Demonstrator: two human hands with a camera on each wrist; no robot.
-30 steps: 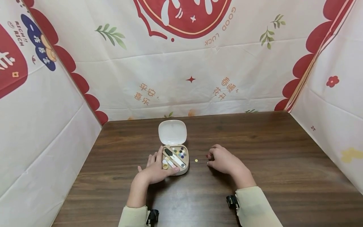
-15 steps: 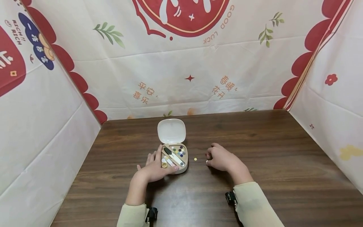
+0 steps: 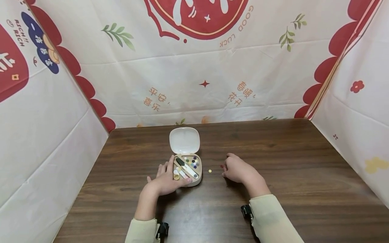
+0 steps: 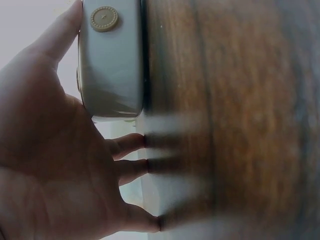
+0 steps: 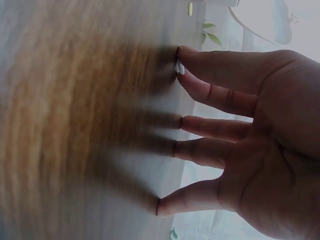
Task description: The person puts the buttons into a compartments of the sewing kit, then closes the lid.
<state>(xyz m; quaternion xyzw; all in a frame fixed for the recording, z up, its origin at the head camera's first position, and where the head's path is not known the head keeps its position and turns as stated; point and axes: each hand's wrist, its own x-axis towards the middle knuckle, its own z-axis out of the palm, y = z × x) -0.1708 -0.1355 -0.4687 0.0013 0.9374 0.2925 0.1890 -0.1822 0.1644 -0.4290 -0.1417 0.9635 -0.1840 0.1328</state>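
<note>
An open sewing kit case (image 3: pixel 199 181) stands on the table, its white lid (image 3: pixel 184 141) tipped back. It holds black-and-white thread snips (image 3: pixel 187 168), several coloured buttons in one compartment, and white spools with a gold thimble-like ring (image 3: pixel 176 177) in another. My left hand (image 3: pixel 165 183) rests against its left front corner, thumb along the front, index finger on the left side, other fingers spread on the table. To the right, my right hand (image 3: pixel 238 170) pinches a small button (image 5: pixel 180 66) on edge between thumb and index finger. Red shows at those fingertips in the head view.
A small yellow button (image 3: pixel 210 171) lies on the brown wooden table (image 3: pixel 200 216) between the case and my right hand. Printed white cloth (image 3: pixel 182 74) hangs behind the table and on both sides.
My left hand and the case hold their places. My right fingers shift slightly; the red spot at their tips, seen a second ago and scarcely visible half a second ago, shows again.
</note>
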